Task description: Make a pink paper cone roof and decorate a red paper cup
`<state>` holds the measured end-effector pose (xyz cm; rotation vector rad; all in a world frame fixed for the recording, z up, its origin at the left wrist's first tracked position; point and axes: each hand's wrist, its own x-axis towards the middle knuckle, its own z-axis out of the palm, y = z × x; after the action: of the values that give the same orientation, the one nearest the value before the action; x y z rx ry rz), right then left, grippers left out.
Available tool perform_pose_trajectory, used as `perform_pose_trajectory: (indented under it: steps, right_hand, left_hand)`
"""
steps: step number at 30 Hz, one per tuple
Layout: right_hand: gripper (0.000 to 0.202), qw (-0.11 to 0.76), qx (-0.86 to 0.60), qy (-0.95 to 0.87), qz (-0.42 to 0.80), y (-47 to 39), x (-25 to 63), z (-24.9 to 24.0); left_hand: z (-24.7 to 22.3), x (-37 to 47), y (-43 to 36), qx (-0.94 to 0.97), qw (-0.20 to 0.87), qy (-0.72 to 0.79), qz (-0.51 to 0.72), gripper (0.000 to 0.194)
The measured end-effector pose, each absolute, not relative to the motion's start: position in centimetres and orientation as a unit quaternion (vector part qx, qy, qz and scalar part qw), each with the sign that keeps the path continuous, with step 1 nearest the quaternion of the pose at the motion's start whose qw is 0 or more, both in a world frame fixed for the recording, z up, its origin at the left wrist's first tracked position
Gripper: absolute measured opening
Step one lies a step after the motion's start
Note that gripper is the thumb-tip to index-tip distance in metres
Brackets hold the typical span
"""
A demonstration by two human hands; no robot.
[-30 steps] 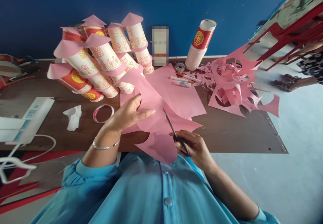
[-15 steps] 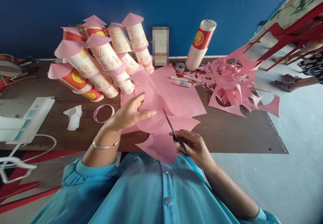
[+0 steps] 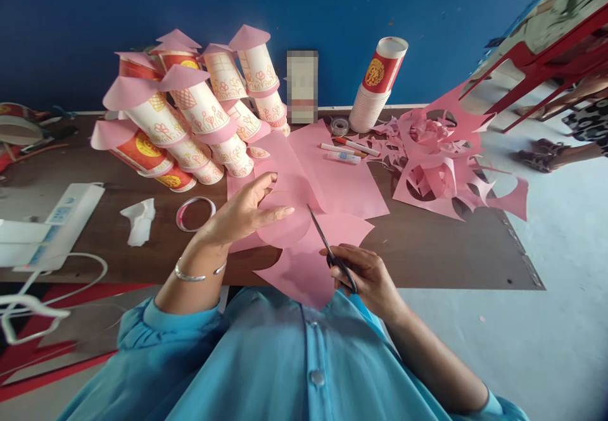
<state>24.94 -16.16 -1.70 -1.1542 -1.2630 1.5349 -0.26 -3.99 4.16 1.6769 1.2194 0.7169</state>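
Observation:
A round piece of pink paper (image 3: 285,221) lies by my left hand (image 3: 247,211), whose thumb rests over it and whose other fingers are partly hidden under the paper's edge; it holds the paper. My right hand (image 3: 368,275) grips black-handled scissors (image 3: 325,238), their blades pointing up and left to the paper's right edge. Below is a curved pink offcut (image 3: 308,272) that hangs over the table's front edge. Larger pink sheets (image 3: 342,183) lie behind on the table.
Decorated paper-cup towers (image 3: 175,117) with pink cone tops stand back left. A cup stack (image 3: 373,92), markers (image 3: 349,149) and pink scraps (image 3: 441,168) are back right. A tape roll (image 3: 195,214), crumpled tissue (image 3: 141,221) and power strip (image 3: 61,221) lie left. A person's leg (image 3: 577,152) shows far right.
The pink paper circle and the sheet around it have shifted slightly. Both hands stay almost where they were, with the scissors still in my right hand.

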Motion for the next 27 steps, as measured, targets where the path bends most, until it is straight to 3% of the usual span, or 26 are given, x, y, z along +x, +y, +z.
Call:
perform_pose_trajectory:
  steps: [3, 16, 27]
  right_hand:
    - [0.049, 0.408, -0.459, -0.500, 0.611, -16.16, 24.89, -1.68]
    - [0.045, 0.411, -0.458, -0.502, 0.608, -16.20, 24.83, -1.47]
    - [0.045, 0.417, -0.449, -0.500, 0.612, -16.10, 24.87, -1.64]
  left_hand:
    - [3.78, -0.32, -4.14, 0.671, 0.474, 0.496, 0.282, 0.070]
    - [3.60, -0.74, -4.07, 0.668, 0.485, 0.507, 0.246, 0.099]
    - [3.25, -0.66, -3.89, 0.692, 0.482, 0.482, 0.238, 0.096]
